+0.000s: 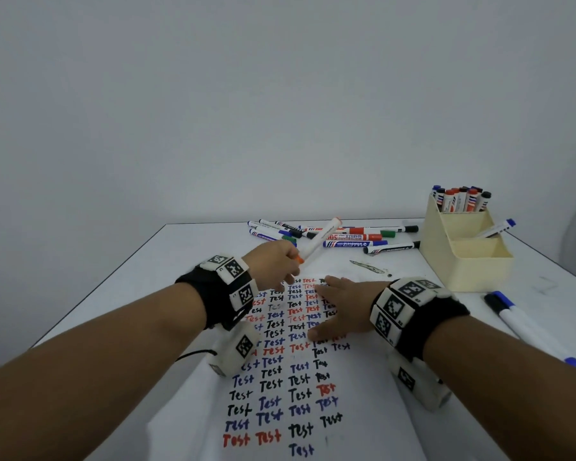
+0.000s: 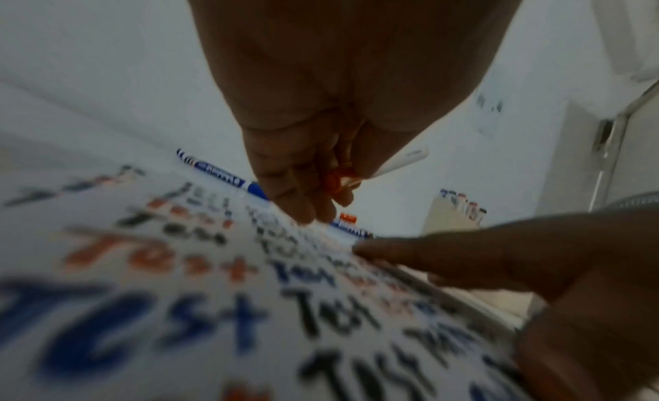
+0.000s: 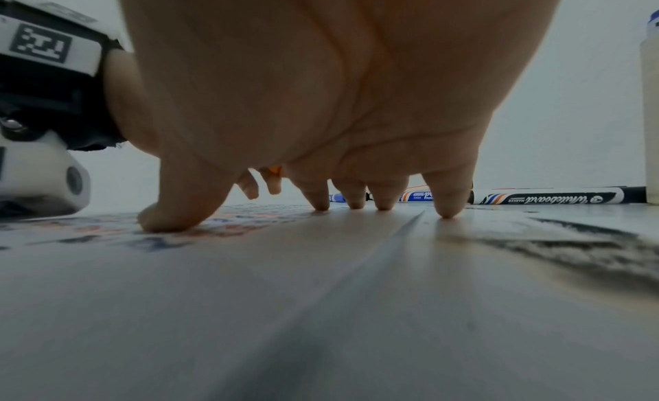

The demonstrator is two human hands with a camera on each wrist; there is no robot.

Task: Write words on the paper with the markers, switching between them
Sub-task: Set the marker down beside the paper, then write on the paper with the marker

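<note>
A white sheet of paper [image 1: 280,404] covered with rows of "Test" in black, blue and red lies in front of me. My left hand [image 1: 280,264] grips an orange-tipped white marker [image 1: 318,241] above the paper's far end, its barrel slanting up and to the right. In the left wrist view the left hand's fingers [image 2: 306,187] curl round the orange tip [image 2: 333,181]. My right hand [image 1: 341,307] lies flat on the paper's right side, fingers spread. The right wrist view shows its fingertips [image 3: 383,201] and thumb pressing the paper [image 3: 249,280].
Several loose markers [image 1: 346,237] lie in a heap at the table's far edge. A cream holder [image 1: 466,247] with several upright markers stands at the far right. A blue marker [image 1: 526,324] lies near the right edge. A dark smudge [image 1: 369,266] marks the table.
</note>
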